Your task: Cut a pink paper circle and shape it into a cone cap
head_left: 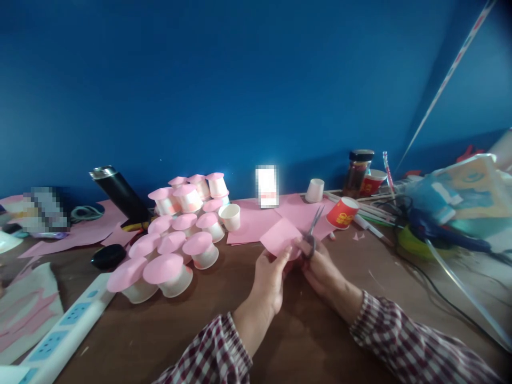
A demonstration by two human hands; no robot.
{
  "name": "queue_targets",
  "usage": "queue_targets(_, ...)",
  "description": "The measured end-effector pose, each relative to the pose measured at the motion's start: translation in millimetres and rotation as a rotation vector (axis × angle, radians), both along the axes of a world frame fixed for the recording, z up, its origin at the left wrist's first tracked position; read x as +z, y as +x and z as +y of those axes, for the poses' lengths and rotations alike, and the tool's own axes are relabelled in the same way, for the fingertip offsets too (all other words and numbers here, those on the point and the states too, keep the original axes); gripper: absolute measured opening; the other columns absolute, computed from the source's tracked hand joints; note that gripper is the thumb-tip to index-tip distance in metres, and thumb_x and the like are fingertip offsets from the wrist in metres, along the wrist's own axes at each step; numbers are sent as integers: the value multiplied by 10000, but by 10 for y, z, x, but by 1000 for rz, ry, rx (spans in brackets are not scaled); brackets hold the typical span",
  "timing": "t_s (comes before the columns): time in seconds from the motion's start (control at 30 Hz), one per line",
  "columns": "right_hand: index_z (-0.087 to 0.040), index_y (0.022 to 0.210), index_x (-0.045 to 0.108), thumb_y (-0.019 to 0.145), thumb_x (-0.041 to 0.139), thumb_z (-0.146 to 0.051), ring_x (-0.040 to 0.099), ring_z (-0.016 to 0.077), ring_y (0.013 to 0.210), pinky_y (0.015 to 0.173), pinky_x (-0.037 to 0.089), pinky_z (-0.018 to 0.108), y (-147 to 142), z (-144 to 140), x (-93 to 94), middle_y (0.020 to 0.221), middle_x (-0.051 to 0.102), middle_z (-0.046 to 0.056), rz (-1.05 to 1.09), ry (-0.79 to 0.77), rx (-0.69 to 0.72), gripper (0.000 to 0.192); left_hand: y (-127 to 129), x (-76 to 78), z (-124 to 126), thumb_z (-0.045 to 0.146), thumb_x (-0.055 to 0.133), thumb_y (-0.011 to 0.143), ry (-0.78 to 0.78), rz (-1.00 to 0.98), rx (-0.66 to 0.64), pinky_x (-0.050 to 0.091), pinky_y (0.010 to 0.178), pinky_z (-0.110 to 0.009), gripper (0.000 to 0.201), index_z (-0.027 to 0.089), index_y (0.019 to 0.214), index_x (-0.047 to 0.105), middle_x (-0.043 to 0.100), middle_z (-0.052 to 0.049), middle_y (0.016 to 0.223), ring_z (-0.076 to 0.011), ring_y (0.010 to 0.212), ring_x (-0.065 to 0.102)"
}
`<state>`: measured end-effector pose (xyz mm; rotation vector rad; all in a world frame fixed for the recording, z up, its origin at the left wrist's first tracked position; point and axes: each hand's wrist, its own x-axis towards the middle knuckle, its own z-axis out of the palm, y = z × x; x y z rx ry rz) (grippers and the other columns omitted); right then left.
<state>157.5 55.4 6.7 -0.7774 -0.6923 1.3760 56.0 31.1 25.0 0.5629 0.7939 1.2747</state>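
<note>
The left hand (269, 277) pinches a pink paper square (280, 236) between closed fingers, holding it just above the brown worktop (312, 336). The right hand (322, 266) grips scissors (313, 230), blades parted at the paper's edge. Pink-capped paper cups (172, 250) cluster to the left, a red cup (342, 213) nearby.

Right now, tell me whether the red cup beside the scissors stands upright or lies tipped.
Tipped. The red cup lies tilted on the table, its white open mouth facing up-right, beside the scissors.
</note>
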Motion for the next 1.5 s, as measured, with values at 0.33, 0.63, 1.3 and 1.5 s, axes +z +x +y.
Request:
queue_targets(0.33,-196,1095,534,738,666,-389,563,134,696,624,469,250,-61,-5,-44,826,606,10,-519,146,127,427,-295,-36,299,265,784,578,-13,9,181,502,567,-258,299,127,760,591,646,-14,641,-124,548,605)
queue_targets(0.63,-162,1041,552,840,509,-454,588,164,708,654,477,280,-30,-57,41,794,631,38,-906,234,201,357,-401,-139,381,309,784,567,-20,-6,237,518,602,-270,352,122,806,605,670,-37,686,-147,588,635)
queue_targets(1.3,-164,984,547,860,495,-472,546,129,652,603,468,248,9,-24,-69,768,593,28,-849,254,351,335,-360,-197,346,322,752,629,51,14,216,515,635,-314,353,110,863,593,676,-75,786,-194,696,655)
queue_targets(1.5,-158,1025,547,866,493,-456,535,124,638,600,464,244,-6,-22,-41,730,576,17,-841,259,357,342,-365,-241,346,358,764,599,68,54,226,466,548,-250,382,114,834,587,642,-33,706,-130,579,600)
